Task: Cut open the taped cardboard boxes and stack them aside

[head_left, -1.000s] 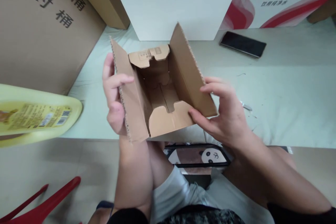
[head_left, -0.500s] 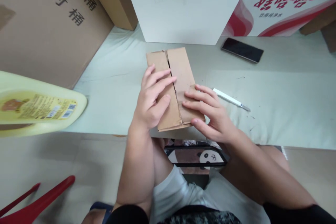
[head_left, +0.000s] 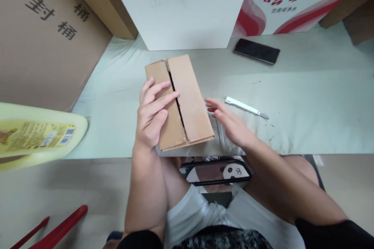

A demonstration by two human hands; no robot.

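A small brown cardboard box (head_left: 191, 101) lies near the table's front edge, its two top flaps meeting with a narrow dark gap between them. My left hand (head_left: 153, 113) rests on the left flap, fingers spread and two fingertips reaching the gap. Just off the box's right side, my right hand (head_left: 229, 122) is apart from it with fingers stretched out and nothing held. To the right of that hand lies a slim white knife-like tool (head_left: 247, 107) with a grey tip.
A black phone (head_left: 257, 51) lies farther back. Behind the box stands a white carton (head_left: 187, 11), beside a red-and-white printed carton (head_left: 280, 7). At left are a large brown carton (head_left: 43, 58) and a yellow bottle (head_left: 70, 128). The table's front edge runs before my lap.
My right hand has come off the box's right flap and now hovers beside it. My left hand stays on the box. The whole view has shifted slightly.
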